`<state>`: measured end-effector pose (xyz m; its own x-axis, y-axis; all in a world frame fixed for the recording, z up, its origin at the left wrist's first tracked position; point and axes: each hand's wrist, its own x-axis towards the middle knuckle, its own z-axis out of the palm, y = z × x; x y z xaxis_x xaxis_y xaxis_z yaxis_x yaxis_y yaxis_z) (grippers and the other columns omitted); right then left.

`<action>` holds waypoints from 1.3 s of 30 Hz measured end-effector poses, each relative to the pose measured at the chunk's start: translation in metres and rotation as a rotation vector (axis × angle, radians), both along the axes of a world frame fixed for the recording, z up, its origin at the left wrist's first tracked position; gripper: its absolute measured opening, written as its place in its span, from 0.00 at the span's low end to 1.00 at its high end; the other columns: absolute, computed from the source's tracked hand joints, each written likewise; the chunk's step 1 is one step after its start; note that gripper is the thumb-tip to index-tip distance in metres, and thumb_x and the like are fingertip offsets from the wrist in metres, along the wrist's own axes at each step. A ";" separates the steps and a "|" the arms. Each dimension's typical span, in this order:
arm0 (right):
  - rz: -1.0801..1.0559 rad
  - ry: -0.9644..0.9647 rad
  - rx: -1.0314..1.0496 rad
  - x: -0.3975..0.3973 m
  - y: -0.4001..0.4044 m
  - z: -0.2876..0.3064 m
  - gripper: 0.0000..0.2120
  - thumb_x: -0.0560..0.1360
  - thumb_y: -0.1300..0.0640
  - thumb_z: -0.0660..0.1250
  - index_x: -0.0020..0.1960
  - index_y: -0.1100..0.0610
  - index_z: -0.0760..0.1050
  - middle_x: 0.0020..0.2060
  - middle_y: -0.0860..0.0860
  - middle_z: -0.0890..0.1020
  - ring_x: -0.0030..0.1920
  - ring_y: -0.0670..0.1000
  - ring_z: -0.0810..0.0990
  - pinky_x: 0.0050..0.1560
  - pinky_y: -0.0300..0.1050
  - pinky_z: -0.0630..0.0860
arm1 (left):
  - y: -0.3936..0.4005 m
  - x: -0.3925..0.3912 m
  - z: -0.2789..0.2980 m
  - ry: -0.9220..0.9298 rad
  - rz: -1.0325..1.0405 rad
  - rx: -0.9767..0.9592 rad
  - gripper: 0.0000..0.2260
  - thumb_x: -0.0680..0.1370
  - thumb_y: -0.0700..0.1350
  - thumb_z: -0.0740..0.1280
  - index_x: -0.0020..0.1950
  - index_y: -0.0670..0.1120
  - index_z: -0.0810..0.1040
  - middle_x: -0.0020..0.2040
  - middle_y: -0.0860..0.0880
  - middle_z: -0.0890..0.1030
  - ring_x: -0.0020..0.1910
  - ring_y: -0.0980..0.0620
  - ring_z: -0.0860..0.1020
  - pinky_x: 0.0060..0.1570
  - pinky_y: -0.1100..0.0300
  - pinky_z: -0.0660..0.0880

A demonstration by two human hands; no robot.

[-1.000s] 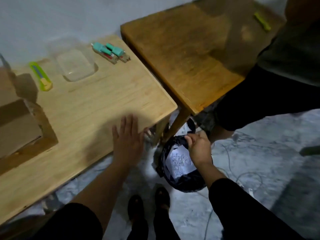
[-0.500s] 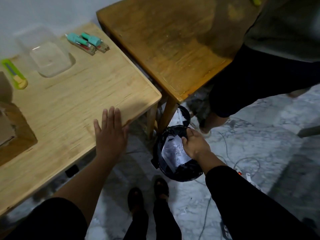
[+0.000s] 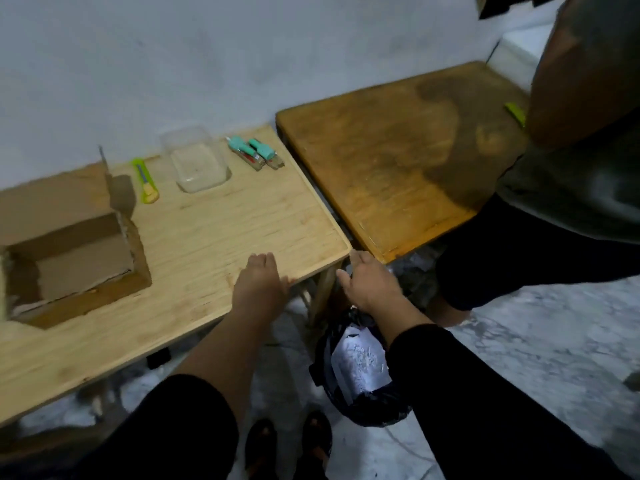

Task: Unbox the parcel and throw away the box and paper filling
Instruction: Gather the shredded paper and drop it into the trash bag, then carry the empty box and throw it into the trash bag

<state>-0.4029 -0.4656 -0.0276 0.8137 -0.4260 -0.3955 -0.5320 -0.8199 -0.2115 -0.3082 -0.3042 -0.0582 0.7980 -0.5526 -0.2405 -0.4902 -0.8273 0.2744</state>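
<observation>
An open cardboard box (image 3: 69,258) sits on the left of the light wooden table (image 3: 214,220), flaps up, and looks empty inside. On the floor below the table corner stands a bin lined with a black bag (image 3: 360,372), with white paper filling (image 3: 358,363) inside it. My left hand (image 3: 259,285) rests flat on the table's front edge, fingers apart. My right hand (image 3: 369,285) hovers above the bin near the table corner, fingers loose and holding nothing.
On the table's far side lie a green utility knife (image 3: 145,180), a clear plastic container (image 3: 197,162) and two teal-capped items (image 3: 256,152). A darker wooden table (image 3: 391,161) adjoins on the right. Another person (image 3: 554,202) stands at the right. My feet (image 3: 287,445) are beside the bin.
My right hand has let go of the paper in the bin and risen toward the table corner. The view tilted up, bringing the box back into sight. My left hand stays on the table edge.
</observation>
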 end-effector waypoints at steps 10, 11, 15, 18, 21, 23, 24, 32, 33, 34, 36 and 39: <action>0.225 -0.163 -0.001 0.089 0.047 0.073 0.29 0.79 0.46 0.52 0.75 0.59 0.49 0.74 0.56 0.57 0.73 0.56 0.60 0.71 0.50 0.61 | 0.065 0.043 0.084 -0.056 0.338 -0.001 0.24 0.80 0.50 0.53 0.71 0.38 0.56 0.70 0.39 0.63 0.69 0.43 0.64 0.65 0.51 0.65; 0.238 -0.176 0.012 0.096 0.057 0.076 0.30 0.79 0.46 0.53 0.75 0.58 0.48 0.75 0.55 0.57 0.73 0.55 0.60 0.71 0.50 0.61 | 0.079 0.049 0.086 -0.047 0.374 0.005 0.24 0.81 0.50 0.53 0.72 0.38 0.55 0.71 0.39 0.62 0.70 0.42 0.63 0.66 0.51 0.65; 0.326 -0.218 0.083 0.127 0.105 0.078 0.33 0.78 0.45 0.56 0.75 0.57 0.47 0.76 0.54 0.53 0.74 0.54 0.57 0.71 0.50 0.61 | 0.137 0.066 0.089 -0.031 0.527 0.033 0.28 0.80 0.53 0.53 0.74 0.39 0.51 0.75 0.40 0.55 0.74 0.42 0.56 0.71 0.48 0.61; 0.420 -0.248 0.128 0.136 0.136 0.083 0.36 0.76 0.44 0.60 0.75 0.58 0.47 0.76 0.54 0.53 0.75 0.54 0.56 0.71 0.48 0.61 | 0.168 0.060 0.101 -0.025 0.649 0.024 0.30 0.80 0.53 0.55 0.75 0.40 0.47 0.76 0.42 0.51 0.75 0.44 0.52 0.70 0.47 0.59; 0.476 -0.233 0.157 0.151 0.177 0.074 0.40 0.74 0.43 0.65 0.75 0.57 0.47 0.76 0.54 0.53 0.75 0.53 0.55 0.71 0.48 0.60 | 0.209 0.068 0.093 -0.069 0.671 0.007 0.33 0.78 0.54 0.59 0.75 0.40 0.48 0.76 0.42 0.54 0.75 0.45 0.53 0.72 0.49 0.58; 0.473 -0.200 0.170 0.165 0.209 0.067 0.43 0.72 0.43 0.67 0.75 0.57 0.47 0.76 0.54 0.54 0.75 0.53 0.55 0.72 0.47 0.59 | 0.240 0.079 0.084 -0.049 0.678 -0.017 0.36 0.77 0.55 0.61 0.75 0.39 0.48 0.76 0.42 0.53 0.75 0.45 0.52 0.73 0.50 0.57; 0.469 -0.181 0.184 0.170 0.225 0.063 0.44 0.71 0.43 0.68 0.75 0.57 0.47 0.76 0.54 0.54 0.75 0.53 0.56 0.72 0.47 0.59 | 0.256 0.084 0.080 -0.032 0.685 -0.029 0.37 0.76 0.56 0.62 0.75 0.39 0.46 0.76 0.42 0.51 0.76 0.46 0.51 0.73 0.51 0.56; 0.244 -0.129 0.431 0.211 0.324 0.040 0.46 0.60 0.49 0.78 0.71 0.52 0.58 0.68 0.52 0.68 0.67 0.53 0.68 0.65 0.46 0.66 | 0.356 0.126 0.052 0.184 0.661 -0.269 0.49 0.68 0.57 0.72 0.75 0.44 0.43 0.76 0.42 0.51 0.75 0.44 0.54 0.72 0.49 0.59; 0.209 -0.149 0.457 0.214 0.327 0.038 0.45 0.59 0.49 0.79 0.69 0.50 0.59 0.66 0.52 0.71 0.66 0.54 0.70 0.64 0.47 0.68 | 0.358 0.129 0.052 0.190 0.640 -0.306 0.50 0.67 0.55 0.74 0.75 0.43 0.44 0.75 0.42 0.56 0.73 0.43 0.58 0.70 0.50 0.61; 0.180 -0.164 0.477 0.216 0.328 0.037 0.45 0.58 0.49 0.80 0.69 0.49 0.60 0.63 0.51 0.73 0.64 0.54 0.72 0.62 0.47 0.70 | 0.358 0.133 0.052 0.197 0.629 -0.323 0.50 0.66 0.54 0.75 0.75 0.43 0.44 0.73 0.42 0.60 0.71 0.43 0.62 0.68 0.50 0.63; 0.142 -0.183 0.506 0.217 0.327 0.039 0.44 0.59 0.51 0.80 0.69 0.49 0.61 0.62 0.52 0.76 0.62 0.54 0.73 0.61 0.47 0.71 | 0.358 0.140 0.053 0.170 0.611 -0.334 0.50 0.65 0.53 0.76 0.75 0.43 0.47 0.69 0.41 0.68 0.67 0.42 0.67 0.64 0.49 0.67; 0.110 -0.217 0.526 0.220 0.318 0.047 0.43 0.61 0.53 0.79 0.70 0.52 0.61 0.61 0.53 0.77 0.62 0.55 0.74 0.59 0.42 0.70 | 0.351 0.150 0.061 0.121 0.563 -0.348 0.47 0.64 0.54 0.77 0.73 0.43 0.53 0.63 0.40 0.73 0.62 0.40 0.71 0.59 0.49 0.70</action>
